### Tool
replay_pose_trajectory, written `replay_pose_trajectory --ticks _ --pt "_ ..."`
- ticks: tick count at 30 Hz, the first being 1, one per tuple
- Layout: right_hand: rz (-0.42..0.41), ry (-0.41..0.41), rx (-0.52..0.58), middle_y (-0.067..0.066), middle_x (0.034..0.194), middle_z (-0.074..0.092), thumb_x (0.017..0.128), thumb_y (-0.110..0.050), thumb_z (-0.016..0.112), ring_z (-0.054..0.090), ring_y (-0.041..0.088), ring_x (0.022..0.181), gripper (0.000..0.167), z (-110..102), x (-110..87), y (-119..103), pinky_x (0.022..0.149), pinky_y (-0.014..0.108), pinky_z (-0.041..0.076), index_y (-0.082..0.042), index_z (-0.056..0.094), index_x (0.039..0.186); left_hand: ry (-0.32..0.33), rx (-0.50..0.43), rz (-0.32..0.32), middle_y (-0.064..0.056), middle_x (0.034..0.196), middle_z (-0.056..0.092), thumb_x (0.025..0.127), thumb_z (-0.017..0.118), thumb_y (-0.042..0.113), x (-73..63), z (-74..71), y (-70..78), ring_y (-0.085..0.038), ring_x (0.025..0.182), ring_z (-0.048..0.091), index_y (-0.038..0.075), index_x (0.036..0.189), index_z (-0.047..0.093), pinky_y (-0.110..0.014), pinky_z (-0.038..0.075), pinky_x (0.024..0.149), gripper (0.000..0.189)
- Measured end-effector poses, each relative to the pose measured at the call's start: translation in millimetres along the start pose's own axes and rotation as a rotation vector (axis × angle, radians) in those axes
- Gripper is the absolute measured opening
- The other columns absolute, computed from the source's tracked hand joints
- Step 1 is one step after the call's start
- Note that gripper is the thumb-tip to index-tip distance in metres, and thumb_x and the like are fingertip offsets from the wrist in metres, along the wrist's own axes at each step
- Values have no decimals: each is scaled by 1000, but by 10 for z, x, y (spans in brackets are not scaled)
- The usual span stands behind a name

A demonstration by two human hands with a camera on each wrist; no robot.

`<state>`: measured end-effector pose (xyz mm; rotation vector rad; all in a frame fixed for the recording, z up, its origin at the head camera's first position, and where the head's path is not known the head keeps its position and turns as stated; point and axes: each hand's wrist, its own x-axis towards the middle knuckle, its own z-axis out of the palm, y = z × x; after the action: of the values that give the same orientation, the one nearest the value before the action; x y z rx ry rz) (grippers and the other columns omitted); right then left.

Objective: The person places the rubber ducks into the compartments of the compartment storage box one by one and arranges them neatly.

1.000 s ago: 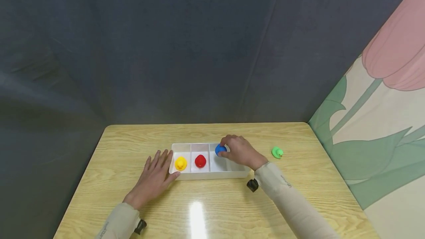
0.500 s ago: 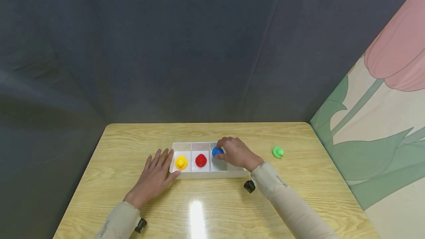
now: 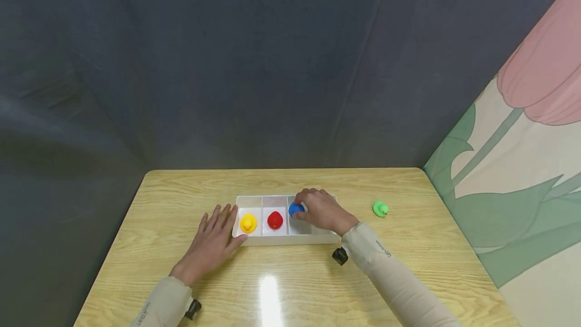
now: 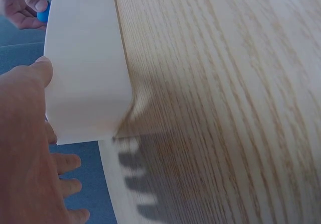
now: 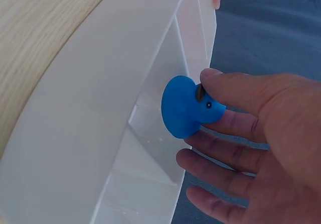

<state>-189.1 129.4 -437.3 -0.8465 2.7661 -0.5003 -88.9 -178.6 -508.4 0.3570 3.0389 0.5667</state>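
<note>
My right hand [image 3: 324, 212] pinches a blue rubber duck [image 5: 179, 106] between thumb and fingers. In the right wrist view the duck is tipped on its side, with its head in the fingers and its base towards the tray. It hangs over the third compartment from the left of a long white divided tray [image 3: 286, 240]. At the tray's left end rests my left hand [image 3: 206, 243], its fingers spread and fairly straight, the thumb touching the rim. A yellow rubber duck [image 3: 248, 223] sits in the leftmost compartment, and a red rubber duck [image 3: 275, 220] in the one beside it.
To the right of the tray, a green rubber duck [image 3: 380, 209] stands on the wooden table [image 3: 218, 302]. A dark curtain [image 3: 254, 64] hangs behind the table, and a flower-patterned panel [image 3: 526, 165] borders its right side.
My right hand has moved slightly left and towards me with the blue duck, mostly in the first half second. The left hand has kept its place on the tray.
</note>
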Motion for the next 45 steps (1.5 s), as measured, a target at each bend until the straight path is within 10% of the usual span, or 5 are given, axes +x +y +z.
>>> replay_pose_trajectory --ticks 31,45 --pt "-21 -21 -36 8 118 76 97 -18 80 70 24 107 23 -37 -33 49 103 53 54 -8 77 118 -14 -29 -7 -18 178 23 108 49 61 -1 12 -1 -46 166 17 9 171 20 -71 14 132 87" --pt "-122 29 -360 5 91 73 95 -19 81 66 23 85 9 179 6 5 84 44 51 -10 77 97 -14 -13 -4 -17 178 23 108 48 61 2 8 1 -45 166 17 10 171 21 -70 15 133 85"
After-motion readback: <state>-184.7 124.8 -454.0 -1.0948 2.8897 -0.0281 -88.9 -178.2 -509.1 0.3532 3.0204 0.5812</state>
